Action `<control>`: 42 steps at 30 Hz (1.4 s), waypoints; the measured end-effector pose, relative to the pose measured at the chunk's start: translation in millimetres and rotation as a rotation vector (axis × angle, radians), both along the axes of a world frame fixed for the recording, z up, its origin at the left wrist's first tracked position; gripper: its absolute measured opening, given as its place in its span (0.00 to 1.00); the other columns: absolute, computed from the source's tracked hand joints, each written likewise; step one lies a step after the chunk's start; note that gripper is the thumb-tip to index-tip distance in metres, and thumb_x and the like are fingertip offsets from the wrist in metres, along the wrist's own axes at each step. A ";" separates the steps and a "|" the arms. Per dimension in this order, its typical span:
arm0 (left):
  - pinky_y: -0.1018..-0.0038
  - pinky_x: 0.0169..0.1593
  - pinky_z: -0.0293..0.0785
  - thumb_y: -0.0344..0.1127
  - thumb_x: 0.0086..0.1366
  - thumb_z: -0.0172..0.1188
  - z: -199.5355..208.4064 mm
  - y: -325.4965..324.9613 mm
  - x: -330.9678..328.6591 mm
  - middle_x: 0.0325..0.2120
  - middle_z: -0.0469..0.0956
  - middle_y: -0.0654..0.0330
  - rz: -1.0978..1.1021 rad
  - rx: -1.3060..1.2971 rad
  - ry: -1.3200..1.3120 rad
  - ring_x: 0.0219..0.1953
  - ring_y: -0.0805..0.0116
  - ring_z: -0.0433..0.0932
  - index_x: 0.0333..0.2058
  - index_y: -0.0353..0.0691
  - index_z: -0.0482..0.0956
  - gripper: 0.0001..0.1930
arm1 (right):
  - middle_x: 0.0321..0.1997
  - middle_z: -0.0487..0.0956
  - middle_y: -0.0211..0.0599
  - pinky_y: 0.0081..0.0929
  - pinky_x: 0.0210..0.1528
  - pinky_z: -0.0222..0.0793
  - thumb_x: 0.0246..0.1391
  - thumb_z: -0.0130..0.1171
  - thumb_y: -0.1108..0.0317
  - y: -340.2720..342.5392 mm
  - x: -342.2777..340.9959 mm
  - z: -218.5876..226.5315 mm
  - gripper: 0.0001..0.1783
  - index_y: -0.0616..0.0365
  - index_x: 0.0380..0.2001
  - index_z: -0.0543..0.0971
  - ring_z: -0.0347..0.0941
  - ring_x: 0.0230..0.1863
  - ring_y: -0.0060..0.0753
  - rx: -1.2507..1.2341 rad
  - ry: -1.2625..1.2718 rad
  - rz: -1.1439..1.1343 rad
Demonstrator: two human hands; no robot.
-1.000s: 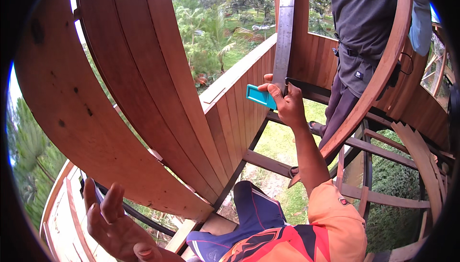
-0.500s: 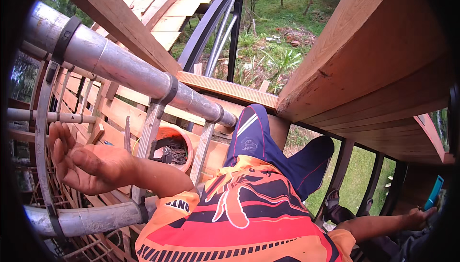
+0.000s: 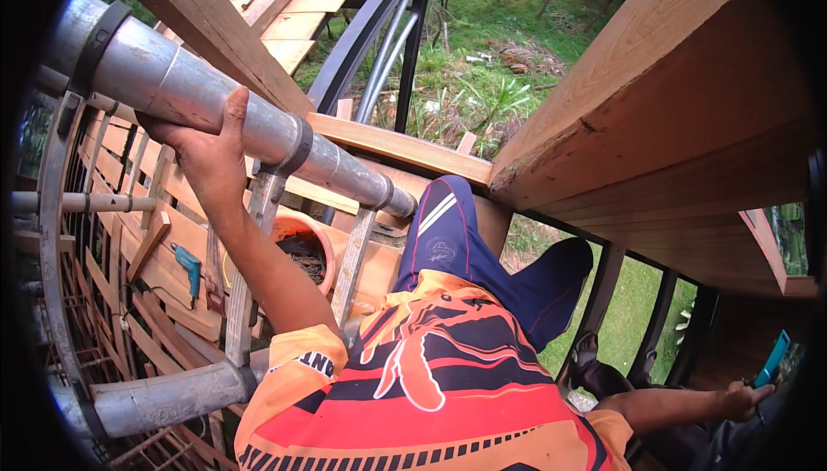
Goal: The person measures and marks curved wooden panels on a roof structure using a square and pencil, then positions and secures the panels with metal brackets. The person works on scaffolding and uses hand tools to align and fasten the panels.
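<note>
My left hand [image 3: 207, 139] is wrapped round the upper metal pipe [image 3: 267, 131] of a ladder-like frame, its thumb lying over the top. Flat metal rungs [image 3: 351, 260] are fixed to this pipe with dark bands. Out at the far right, my right hand [image 3: 746, 400] is closed on a narrow, flat teal object [image 3: 774, 357]. What kind of object it is I cannot make out, and the dark rim hides part of that area.
An orange bucket [image 3: 326, 260] with dark pieces inside stands behind the rungs, near a teal power drill [image 3: 187, 271] on planks. A thick wooden beam [image 3: 620, 83] rises at the right. Another person's dark-clad leg [image 3: 607, 381] shows below. Grass [image 3: 633, 312] lies beneath dark bars.
My left hand has gone from open in the air to gripping the upper pipe. The drill has come into plain view. My right hand and the teal object have shifted slightly down and left.
</note>
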State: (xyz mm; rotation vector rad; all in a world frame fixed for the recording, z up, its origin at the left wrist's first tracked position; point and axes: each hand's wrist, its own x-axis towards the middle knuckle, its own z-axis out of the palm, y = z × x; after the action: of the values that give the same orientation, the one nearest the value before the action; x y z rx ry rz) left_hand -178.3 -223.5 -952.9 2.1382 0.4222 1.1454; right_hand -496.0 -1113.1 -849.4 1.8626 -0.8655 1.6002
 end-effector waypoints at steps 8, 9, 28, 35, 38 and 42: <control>0.61 0.74 0.55 0.44 0.61 0.75 -35.3 -4.9 10.0 0.69 0.53 0.39 -0.030 -0.115 -0.125 0.70 0.51 0.59 0.71 0.30 0.38 0.57 | 0.47 0.85 0.42 0.28 0.40 0.77 0.60 0.62 0.64 60.8 28.4 26.4 0.19 0.62 0.52 0.80 0.83 0.43 0.44 -0.003 0.055 0.506; 0.61 0.74 0.55 0.43 0.61 0.74 -39.8 -8.2 10.6 0.69 0.54 0.39 -0.017 -0.124 -0.129 0.70 0.51 0.59 0.71 0.30 0.39 0.56 | 0.46 0.85 0.42 0.28 0.38 0.75 0.61 0.61 0.63 63.4 27.9 27.7 0.19 0.63 0.51 0.80 0.82 0.41 0.43 0.014 0.024 0.499; 0.56 0.72 0.63 0.48 0.59 0.75 -60.2 -9.6 13.7 0.65 0.54 0.32 0.075 0.066 -0.040 0.69 0.43 0.62 0.68 0.25 0.35 0.60 | 0.45 0.80 0.37 0.22 0.28 0.64 0.70 0.48 0.66 221.8 219.0 -89.9 0.16 0.64 0.54 0.75 0.64 0.25 0.25 0.101 0.333 0.601; 0.56 0.71 0.66 0.45 0.57 0.77 -62.4 -14.3 12.7 0.62 0.61 0.33 0.114 0.110 0.021 0.65 0.42 0.67 0.65 0.27 0.41 0.56 | 0.32 0.81 0.31 0.25 0.32 0.65 0.67 0.60 0.59 309.9 277.2 -155.7 0.12 0.55 0.44 0.83 0.70 0.28 0.21 0.976 0.372 0.969; 0.55 0.69 0.69 0.43 0.57 0.77 -62.2 -19.4 11.2 0.63 0.59 0.33 0.096 0.032 0.006 0.66 0.42 0.66 0.65 0.26 0.40 0.56 | 0.36 0.83 0.38 0.29 0.37 0.68 0.65 0.61 0.55 306.9 287.1 -236.6 0.17 0.58 0.45 0.83 0.73 0.31 0.29 0.939 0.721 0.905; 0.56 0.67 0.73 0.42 0.57 0.77 -61.4 -23.6 12.6 0.64 0.59 0.33 0.119 0.018 0.007 0.66 0.43 0.67 0.65 0.26 0.41 0.55 | 0.46 0.82 0.46 0.45 0.48 0.75 0.61 0.63 0.51 326.9 254.8 -360.1 0.21 0.54 0.48 0.81 0.81 0.44 0.52 0.931 1.032 0.771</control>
State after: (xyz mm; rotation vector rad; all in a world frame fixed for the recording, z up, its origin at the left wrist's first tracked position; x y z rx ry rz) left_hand -165.7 -247.1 -1014.3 2.1581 0.5504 1.2117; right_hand -241.1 -786.2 -1209.5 3.4342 -0.3865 0.1875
